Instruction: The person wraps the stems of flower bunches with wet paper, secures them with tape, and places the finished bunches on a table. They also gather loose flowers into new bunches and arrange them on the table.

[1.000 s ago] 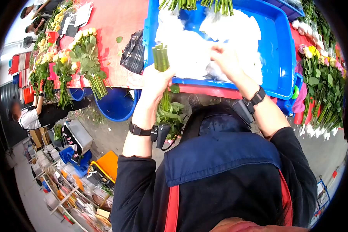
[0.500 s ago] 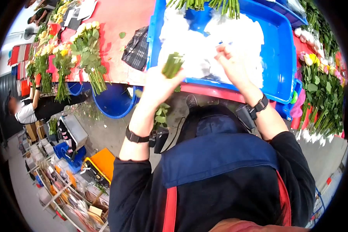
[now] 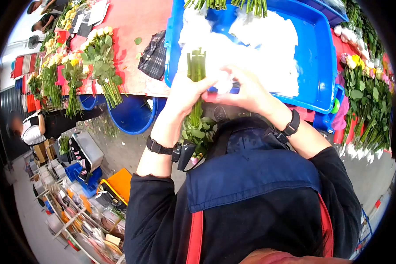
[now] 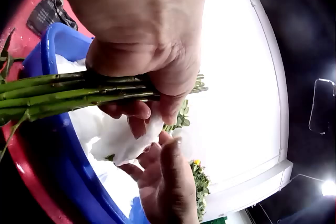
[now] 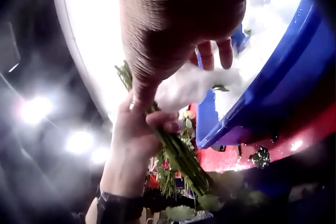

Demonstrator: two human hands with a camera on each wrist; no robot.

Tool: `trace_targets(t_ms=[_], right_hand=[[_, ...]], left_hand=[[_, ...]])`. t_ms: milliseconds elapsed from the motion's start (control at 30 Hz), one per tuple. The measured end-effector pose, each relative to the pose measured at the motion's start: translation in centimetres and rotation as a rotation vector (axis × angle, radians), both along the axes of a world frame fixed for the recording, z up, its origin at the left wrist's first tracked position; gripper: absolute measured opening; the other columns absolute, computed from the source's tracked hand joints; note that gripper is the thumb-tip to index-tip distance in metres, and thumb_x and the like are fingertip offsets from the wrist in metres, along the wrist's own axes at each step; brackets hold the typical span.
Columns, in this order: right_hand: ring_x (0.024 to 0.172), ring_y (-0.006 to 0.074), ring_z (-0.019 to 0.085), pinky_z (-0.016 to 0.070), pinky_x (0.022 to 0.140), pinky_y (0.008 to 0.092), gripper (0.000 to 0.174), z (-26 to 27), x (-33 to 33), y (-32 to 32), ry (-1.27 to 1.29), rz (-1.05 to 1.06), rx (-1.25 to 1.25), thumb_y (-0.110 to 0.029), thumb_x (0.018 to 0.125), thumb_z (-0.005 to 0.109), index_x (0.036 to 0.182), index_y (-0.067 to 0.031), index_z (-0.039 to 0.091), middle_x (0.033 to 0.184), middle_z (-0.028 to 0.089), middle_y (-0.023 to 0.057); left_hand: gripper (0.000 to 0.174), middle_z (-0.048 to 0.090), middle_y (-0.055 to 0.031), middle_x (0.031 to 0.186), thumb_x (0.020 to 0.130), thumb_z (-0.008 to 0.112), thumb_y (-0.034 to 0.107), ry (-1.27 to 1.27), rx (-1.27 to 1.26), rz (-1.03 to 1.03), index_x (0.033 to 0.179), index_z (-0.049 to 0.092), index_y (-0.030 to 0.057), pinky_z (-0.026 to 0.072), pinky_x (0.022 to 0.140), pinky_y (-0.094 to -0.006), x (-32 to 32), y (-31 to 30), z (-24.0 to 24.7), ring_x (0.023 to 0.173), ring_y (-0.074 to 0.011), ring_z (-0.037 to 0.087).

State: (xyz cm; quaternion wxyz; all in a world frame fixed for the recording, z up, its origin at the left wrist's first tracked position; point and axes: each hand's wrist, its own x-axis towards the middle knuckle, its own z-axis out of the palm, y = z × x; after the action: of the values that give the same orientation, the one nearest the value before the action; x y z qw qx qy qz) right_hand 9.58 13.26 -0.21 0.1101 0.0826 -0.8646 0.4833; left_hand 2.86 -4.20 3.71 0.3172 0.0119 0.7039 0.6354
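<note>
A person's left hand (image 3: 184, 91) is gripping a bundle of green flower stems (image 3: 196, 66) upright, fingers curled round it, over the near edge of a blue tub (image 3: 317, 57). Touching that hand, the right hand (image 3: 249, 92) is pinching a white fluffy wad (image 3: 225, 82) beside the stems.

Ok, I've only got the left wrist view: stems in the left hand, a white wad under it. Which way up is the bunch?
Observer: Cut ends up; the bunch stands upright in the left hand, leaves hanging below the table edge.
Operator: And the other hand?
Observer: The right hand holds the wad over the tub near its front rim, beside the bunch.
Operator: Anything else in there?
Observer: More cut stems at its far end.
</note>
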Motion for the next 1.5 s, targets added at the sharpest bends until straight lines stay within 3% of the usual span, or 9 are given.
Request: trace_targets(t_ms=[233, 367, 533, 767, 867, 1000, 1100, 1267, 1500], right_hand=[[0.066, 0.0128, 0.061, 0.051, 0.063, 0.0255, 0.033, -2.9, 0.2, 5.2, -0.625, -0.036, -1.138, -0.025, 0.092, 0.061, 0.11, 0.0023, 0.062, 0.089, 0.067, 0.0021], [0.088, 0.016, 0.065, 0.0517, 0.079, 0.0269, 0.03, -0.9, 1.8, 6.0, -0.665, 0.024, -1.425, -0.014, 0.091, 0.059, 0.114, 0.0057, 0.058, 0.103, 0.066, 0.0098], [0.097, 0.0165, 0.063, 0.0491, 0.088, 0.0285, 0.033, -0.2, 4.2, 8.9, -0.714, 0.031, -1.02, -0.004, 0.085, 0.063, 0.115, 0.0068, 0.057, 0.108, 0.065, 0.011], [0.09, 0.0132, 0.062, 0.0488, 0.083, 0.0268, 0.033, 1.3, 5.8, 10.4, -0.631, -0.049, -1.146, -0.005, 0.082, 0.067, 0.112, 0.0041, 0.058, 0.103, 0.064, 0.0089], [0.089, 0.0115, 0.06, 0.0487, 0.079, 0.0271, 0.03, 1.1, 5.8, 11.8, -0.541, -0.23, -0.843, -0.007, 0.082, 0.068, 0.109, 0.0034, 0.058, 0.101, 0.064, 0.0085], [0.094, 0.0151, 0.062, 0.049, 0.084, 0.0294, 0.037, 1.5, 5.5, 12.8, -0.155, -0.348, -0.325, -0.008, 0.08, 0.074, 0.111, 0.0005, 0.057, 0.106, 0.064, 0.0072], [0.09, 0.0252, 0.063, 0.0495, 0.081, 0.0343, 0.033, 3.6, 5.1, 9.9, 0.277, -0.001, 0.134, -0.01, 0.074, 0.076, 0.099, 0.0004, 0.057, 0.099, 0.065, 0.0123], [0.109, 0.0282, 0.059, 0.0453, 0.095, 0.0372, 0.045, 1.5, 4.9, 9.8, 0.069, -0.01, -0.11, -0.014, 0.075, 0.074, 0.116, -0.0019, 0.061, 0.12, 0.06, 0.0163], [0.112, 0.0263, 0.057, 0.0429, 0.098, 0.0344, 0.046, -1.7, 4.1, 8.1, -0.235, -0.051, -0.607, -0.017, 0.079, 0.072, 0.121, -0.0036, 0.059, 0.118, 0.059, 0.0168]], left_hand=[[0.051, 0.063, -0.0068, 0.081, 0.078, 0.074, 0.008, 0.151, -0.117, -0.008, 0.122, 0.052, -0.0056, 0.0411, 0.045, -0.0231, 0.2, 1.8, -0.8, 0.051, -0.0086, 0.051], [0.041, 0.059, -0.0036, 0.073, 0.075, 0.073, 0.003, 0.088, -0.155, -0.108, 0.111, 0.056, -0.0043, 0.0406, 0.045, -0.0233, 0.5, 3.8, -0.5, 0.051, -0.0089, 0.05], [0.017, 0.055, 0.0007, 0.063, 0.073, 0.073, 0.002, 0.127, -0.242, -0.181, 0.085, 0.061, 0.0013, 0.0367, 0.044, -0.0229, 0.6, 5.4, -1.2, 0.048, -0.0066, 0.048], [0.025, 0.062, -0.0042, 0.073, 0.077, 0.075, 0.015, 0.395, -0.293, -0.354, 0.092, 0.064, -0.0008, 0.0475, 0.056, -0.0265, 2.4, 8.2, -1.4, 0.061, -0.0119, 0.058], [0.032, 0.063, -0.0059, 0.075, 0.079, 0.077, 0.027, 0.581, -0.162, -0.322, 0.094, 0.064, 0.0011, 0.0472, 0.053, -0.0267, 3.1, 8.7, -2.7, 0.062, -0.0121, 0.058], [0.031, 0.063, -0.0062, 0.08, 0.081, 0.075, 0.028, 0.113, -0.397, -0.435, 0.091, 0.065, 0.0008, 0.0432, 0.046, -0.0264, 3.6, 9.0, -0.5, 0.061, -0.0113, 0.057], [0.029, 0.064, -0.008, 0.087, 0.082, 0.072, 0.027, 0.246, -0.331, -0.465, 0.093, 0.066, 0.0013, 0.0438, 0.056, -0.0286, 4.3, 9.4, -1.7, 0.071, -0.0145, 0.058], [0.027, 0.067, -0.0116, 0.099, 0.081, 0.069, 0.021, 0.5, -0.054, -0.472, 0.103, 0.066, 0.0043, 0.0484, 0.085, -0.0359, 5.2, 9.1, -4.1, 0.096, -0.0265, 0.062], [0.02, 0.06, -0.0042, 0.074, 0.088, 0.063, 0.022, -0.242, 0.203, -0.255, 0.096, 0.06, 0.0032, 0.0422, 0.05, -0.025, 7.0, 7.4, -1.4, 0.057, -0.0114, 0.054]])
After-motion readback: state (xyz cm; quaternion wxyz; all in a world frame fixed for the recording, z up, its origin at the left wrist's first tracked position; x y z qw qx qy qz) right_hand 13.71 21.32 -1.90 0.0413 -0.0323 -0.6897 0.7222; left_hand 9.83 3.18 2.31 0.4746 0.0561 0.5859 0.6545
